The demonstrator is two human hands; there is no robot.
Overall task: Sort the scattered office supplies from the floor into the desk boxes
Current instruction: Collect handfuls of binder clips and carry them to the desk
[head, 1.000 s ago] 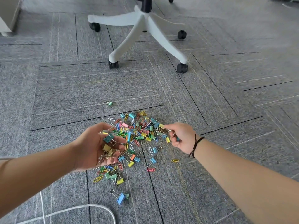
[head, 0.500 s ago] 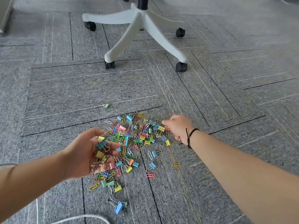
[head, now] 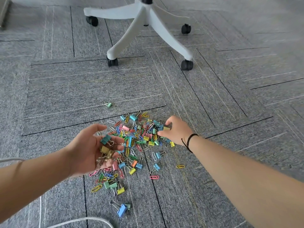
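A few binder clips (head: pixel 106 146) are cupped in the left hand (head: pixel 88 150); a yellow clip (head: pixel 166 128) is pinched by the right hand (head: pixel 176 130); most of the pile (head: pixel 131 145) is left unsorted.

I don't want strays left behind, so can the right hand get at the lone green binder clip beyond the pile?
Probably yes: the green binder clip lies alone on bare carpet, and the right hand has nothing between them.

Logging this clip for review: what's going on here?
A person is gathering clips off the grey carpet. The left hand, palm up, holds a handful of binder clips. The right hand pinches a yellow binder clip at the far edge of the pile. No boxes in view.
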